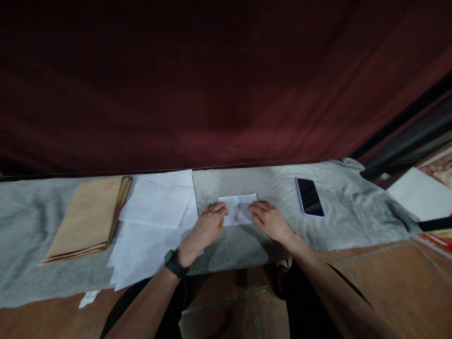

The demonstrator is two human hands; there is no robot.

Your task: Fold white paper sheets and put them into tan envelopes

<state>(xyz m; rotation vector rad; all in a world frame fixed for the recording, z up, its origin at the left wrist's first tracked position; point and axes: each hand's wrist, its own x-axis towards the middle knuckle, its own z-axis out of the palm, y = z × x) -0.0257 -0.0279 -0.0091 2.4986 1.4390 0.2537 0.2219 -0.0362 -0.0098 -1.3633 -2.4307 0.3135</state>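
A small white sheet of paper (236,217), which looks folded, lies on the grey cloth in front of me. My left hand (211,220) has its fingers bent together at the left end of the paper. At the right end, my right hand (269,219) grips it in the same way, fingers curled and thumb low. Shadow hides part of both fingertips. A dark watch (175,263) is on my left wrist. Close by on the left, a loose stack of larger white sheets (155,245) lies with smaller pieces on top.
Brown paper envelopes or bags (84,216) are stacked at the far left. A phone (310,197) in a light purple case lies to the right. The grey cloth (229,256) covers a narrow bench, with a dark red curtain (212,108) behind. A white scrap (89,298) is on the tiled floor.
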